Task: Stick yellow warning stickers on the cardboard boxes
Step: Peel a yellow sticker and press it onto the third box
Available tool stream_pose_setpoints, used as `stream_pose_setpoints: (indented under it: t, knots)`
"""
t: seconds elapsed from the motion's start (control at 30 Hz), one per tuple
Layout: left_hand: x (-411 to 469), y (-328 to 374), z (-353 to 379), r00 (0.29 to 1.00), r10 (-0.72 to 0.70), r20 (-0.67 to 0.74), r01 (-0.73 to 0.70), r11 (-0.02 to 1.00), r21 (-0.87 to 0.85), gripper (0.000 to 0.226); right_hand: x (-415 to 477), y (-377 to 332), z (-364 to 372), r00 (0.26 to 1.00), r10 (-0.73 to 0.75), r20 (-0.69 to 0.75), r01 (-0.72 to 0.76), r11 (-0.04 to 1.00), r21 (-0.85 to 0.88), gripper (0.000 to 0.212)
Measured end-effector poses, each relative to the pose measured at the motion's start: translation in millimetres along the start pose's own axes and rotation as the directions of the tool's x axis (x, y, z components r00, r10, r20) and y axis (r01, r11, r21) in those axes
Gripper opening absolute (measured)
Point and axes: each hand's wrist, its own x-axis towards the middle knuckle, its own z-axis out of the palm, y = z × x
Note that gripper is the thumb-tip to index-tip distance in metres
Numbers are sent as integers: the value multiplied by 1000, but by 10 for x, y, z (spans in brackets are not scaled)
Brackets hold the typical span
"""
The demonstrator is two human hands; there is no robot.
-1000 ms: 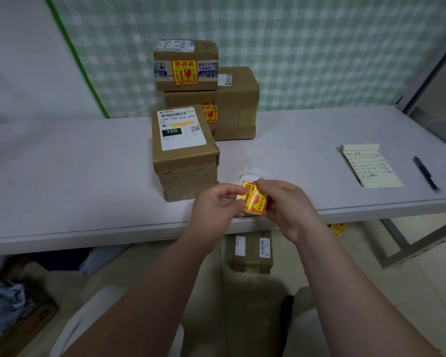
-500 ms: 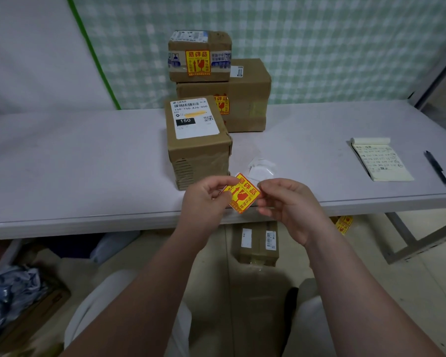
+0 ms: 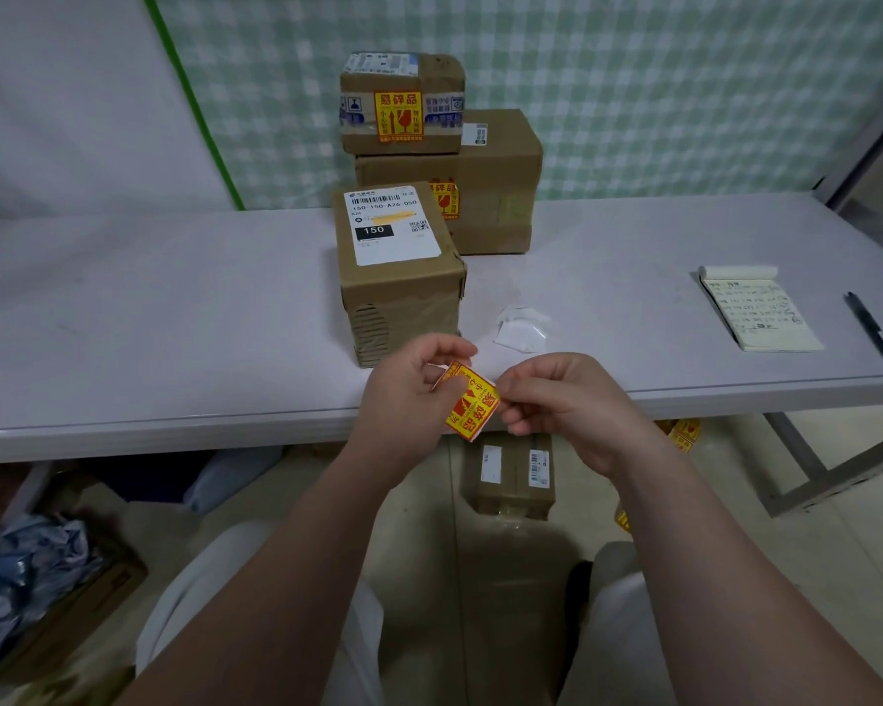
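A yellow warning sticker [image 3: 472,404] with red print hangs over the table's front edge, pinched between both hands. My left hand [image 3: 409,394] grips its upper left corner and my right hand [image 3: 567,400] pinches its right edge. Just beyond stands a cardboard box [image 3: 404,298] with a white shipping label on top and no yellow sticker showing. Behind it a large box [image 3: 495,196] carries a yellow sticker on its front. A small box [image 3: 404,104] stacked on that one also bears a yellow sticker.
White backing papers [image 3: 523,326] lie on the grey table [image 3: 174,323] right of the near box. A notepad [image 3: 758,313] and a black pen [image 3: 870,323] lie at the right. Another box [image 3: 511,476] and loose yellow stickers [image 3: 684,433] are on the floor under the table.
The sticker has been turned in my fingers and now hangs lower, printed side up and rotated. Both hands stayed close together at the table edge.
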Motion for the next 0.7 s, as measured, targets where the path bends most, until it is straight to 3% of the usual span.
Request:
stream_pose_setpoints:
  t: [0.3, 0.57, 0.7]
  knots:
    - [3, 26, -15, 994, 55, -90, -51, 998, 47, 28, -26, -24, -29, 995, 45, 94, -46, 999, 10, 9]
    - [5, 71, -25, 994, 61, -95, -56, 997, 51, 28, -32, -23, -19, 993, 50, 110, -55, 998, 43, 10]
    - [16, 72, -31, 993, 61, -100, -55, 997, 57, 27, -27, -16, -17, 996, 31, 87, -29, 999, -27, 10]
